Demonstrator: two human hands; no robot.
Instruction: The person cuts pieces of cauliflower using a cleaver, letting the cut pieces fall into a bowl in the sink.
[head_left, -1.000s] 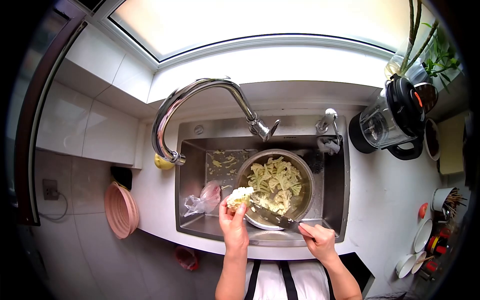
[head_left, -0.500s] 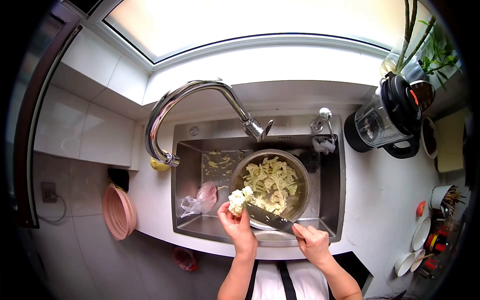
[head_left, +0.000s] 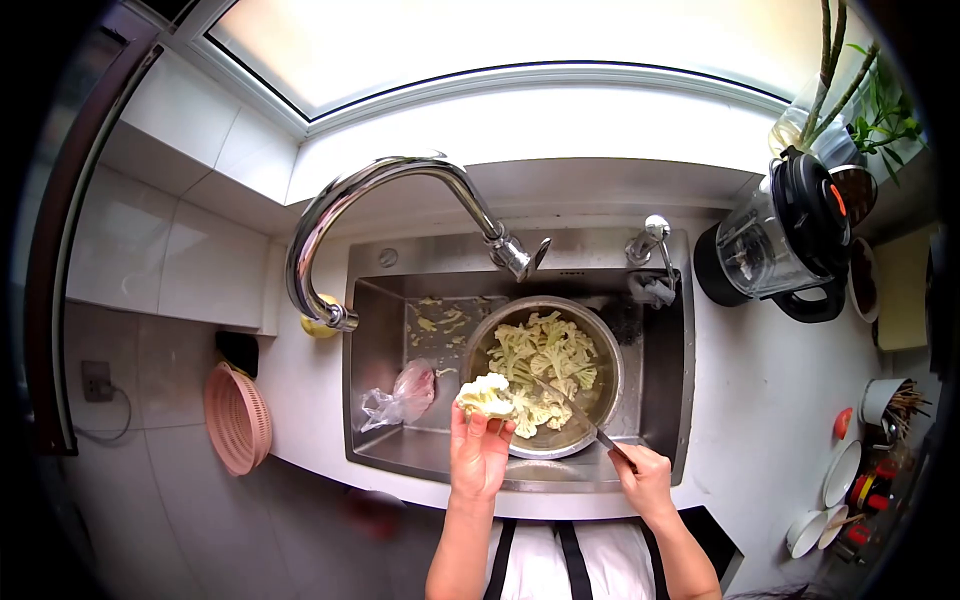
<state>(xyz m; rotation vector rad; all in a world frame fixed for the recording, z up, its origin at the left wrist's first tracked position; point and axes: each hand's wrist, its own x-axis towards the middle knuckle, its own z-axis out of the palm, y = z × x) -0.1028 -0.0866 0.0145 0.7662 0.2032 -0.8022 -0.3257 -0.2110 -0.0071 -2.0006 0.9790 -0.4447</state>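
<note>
A piece of cauliflower (head_left: 486,396) is pinched in the raised fingers of my left hand (head_left: 479,462), over the near-left rim of a metal bowl (head_left: 613,365). My right hand (head_left: 643,478) is closed round the handle of a knife (head_left: 592,424). The blade points up and left over the bowl, its face seen nearly edge-on. Cut cauliflower florets (head_left: 545,350) lie in the bowl, in what looks like water. The bowl stands in a steel sink (head_left: 640,455).
A clear plastic bag (head_left: 402,394) with something pinkish and scattered scraps (head_left: 437,318) lie in the sink's left part. A curved faucet (head_left: 385,172) arches over the sink's back left. A blender (head_left: 762,240) stands on the right counter; a pink basket (head_left: 237,420) is at left.
The knife has come away from the cauliflower and turned, its blade now over the bowl. My left hand has rotated the cauliflower, showing a different side.
</note>
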